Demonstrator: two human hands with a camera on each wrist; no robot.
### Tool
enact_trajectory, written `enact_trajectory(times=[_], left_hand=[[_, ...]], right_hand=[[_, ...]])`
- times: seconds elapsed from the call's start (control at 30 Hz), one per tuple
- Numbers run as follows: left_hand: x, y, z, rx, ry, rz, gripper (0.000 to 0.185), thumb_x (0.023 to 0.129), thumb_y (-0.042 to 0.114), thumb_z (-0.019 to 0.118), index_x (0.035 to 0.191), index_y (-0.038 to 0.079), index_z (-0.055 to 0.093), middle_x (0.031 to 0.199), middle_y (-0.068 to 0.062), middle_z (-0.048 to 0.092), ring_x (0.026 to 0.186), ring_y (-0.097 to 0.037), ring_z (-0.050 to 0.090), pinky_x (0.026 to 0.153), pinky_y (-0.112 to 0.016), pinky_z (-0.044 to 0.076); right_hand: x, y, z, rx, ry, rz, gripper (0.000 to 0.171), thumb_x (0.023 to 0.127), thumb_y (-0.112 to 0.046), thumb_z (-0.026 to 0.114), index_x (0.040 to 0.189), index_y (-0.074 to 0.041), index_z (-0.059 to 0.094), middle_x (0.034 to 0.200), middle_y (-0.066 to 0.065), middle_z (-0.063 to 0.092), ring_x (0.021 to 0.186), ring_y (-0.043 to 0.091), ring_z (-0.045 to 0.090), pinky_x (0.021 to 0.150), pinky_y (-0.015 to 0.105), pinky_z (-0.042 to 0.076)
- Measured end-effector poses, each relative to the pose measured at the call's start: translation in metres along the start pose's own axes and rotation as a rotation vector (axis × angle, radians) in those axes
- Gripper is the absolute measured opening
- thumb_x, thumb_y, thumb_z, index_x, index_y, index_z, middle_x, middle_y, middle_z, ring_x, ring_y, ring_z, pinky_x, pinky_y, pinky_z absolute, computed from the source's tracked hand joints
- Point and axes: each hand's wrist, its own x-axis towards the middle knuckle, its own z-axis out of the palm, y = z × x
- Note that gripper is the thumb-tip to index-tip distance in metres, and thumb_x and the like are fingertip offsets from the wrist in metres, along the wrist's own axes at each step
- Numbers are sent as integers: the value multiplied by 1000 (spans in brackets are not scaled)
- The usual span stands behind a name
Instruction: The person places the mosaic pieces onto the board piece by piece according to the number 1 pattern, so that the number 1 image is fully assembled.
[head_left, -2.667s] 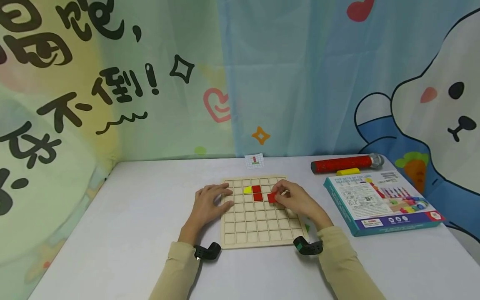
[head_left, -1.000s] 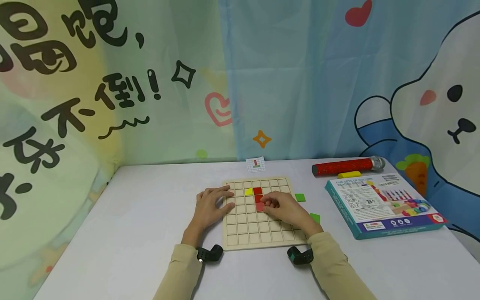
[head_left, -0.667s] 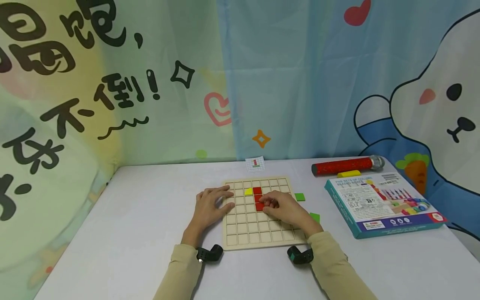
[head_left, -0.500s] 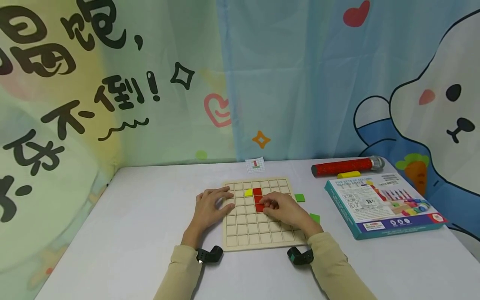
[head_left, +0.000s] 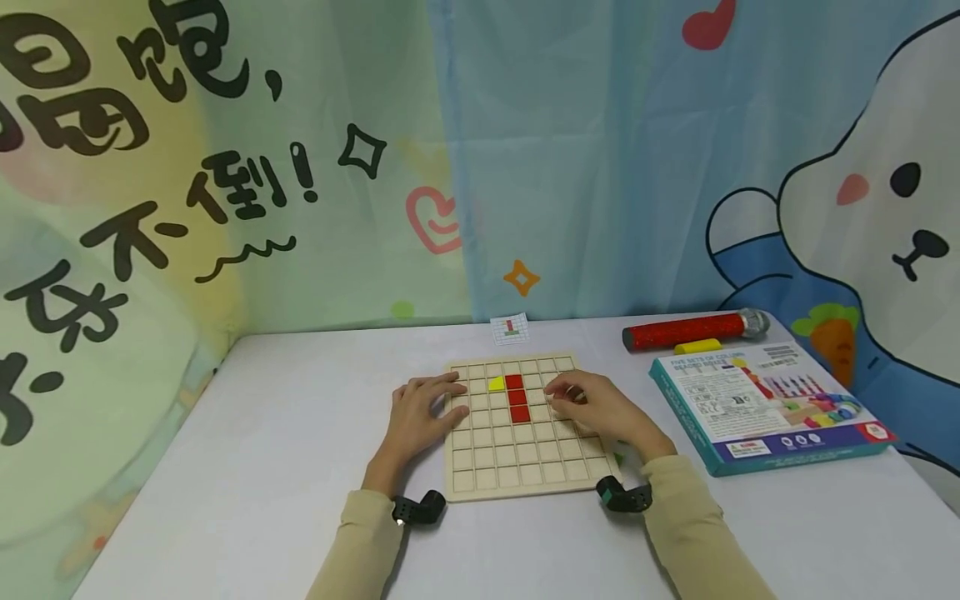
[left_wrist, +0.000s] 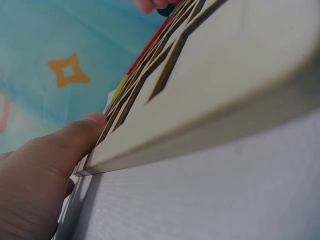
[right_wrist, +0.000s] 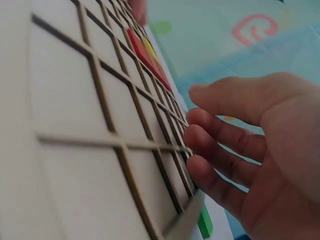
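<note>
A wooden grid board (head_left: 525,471) lies on the white table. Three red tiles (head_left: 517,397) fill one column near its top, with a yellow tile (head_left: 496,383) to their left. My left hand (head_left: 438,396) rests flat on the board's left edge; in the left wrist view its thumb (left_wrist: 75,132) lies against the board's rim (left_wrist: 215,115). My right hand (head_left: 570,396) hovers over the board's right side, fingers loosely curled and holding nothing. The right wrist view shows those fingers (right_wrist: 220,135) just above the grid, the red tiles (right_wrist: 145,55) beyond them, and a green tile (right_wrist: 204,225) off the board's edge.
A teal picture box (head_left: 765,408) lies to the right. Behind it are a red tube (head_left: 690,329) and a yellow block (head_left: 696,345). A small pattern card (head_left: 510,328) stands behind the board. Printed curtains close off the back and left.
My right hand set the third red tile below the other two, let go, and moved right over the board's edge, covering the green tiles there. The left hand stayed put.
</note>
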Motion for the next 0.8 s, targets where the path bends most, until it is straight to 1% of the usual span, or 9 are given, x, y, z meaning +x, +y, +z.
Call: enact_trajectory(times=[0.13,0.2,0.27,0.37,0.5,0.6,0.8], left_hand=[[0,0,-1,-2,2,-8,33,82,37,71,112,24,68,135,4,57,118,-25,51,97,-52,29],[0,-1,0,-2,0,-9,33,82,38,71,112,24,68,135,4,58,118,-25,51,97,-52,29],[0,-1,0,4,2,-5,33,83,38,70,112,24,68,134,4,58,118,-24,51,96,-51,30],[1,-1,1,6,10,3,33,83,38,70,112,24,68,134,4,58,118,-24,51,96,-51,30],[1,-1,-1,-3,10,-3,33,83,38,70,112,23,68,134,4,58,118,-25,51,97,-52,29],[0,-2,-1,-2,9,-14,33,82,37,71,112,23,68,134,3,58,118,-25,51,98,-53,29],[0,-2,1,-10,-1,-2,34,84,38,69,113,22,68,135,2,57,118,-26,51,97,-54,28]], right_hand=[[-3,9,-9,-3,36,13,25,92,-20,60,115,-9,62,105,6,62,96,21,56,87,39,47],[-4,13,-14,-15,57,19,25,92,-19,60,115,-8,61,108,8,62,98,22,55,87,41,47],[-6,17,-18,-30,75,27,25,93,-18,60,116,-8,61,112,10,61,99,23,55,85,39,47],[-6,22,-23,-47,93,33,26,92,-15,59,116,-6,60,115,13,59,96,24,55,78,34,46],[-6,25,-26,-61,96,60,29,89,-11,61,118,-5,58,110,17,55,89,23,52,72,30,42],[-7,26,-27,-58,79,109,34,88,-10,61,121,-5,57,110,18,52,86,23,49,72,30,41],[-10,30,-26,-88,63,247,37,88,-16,62,124,-7,55,117,19,48,93,25,48,77,33,43]])
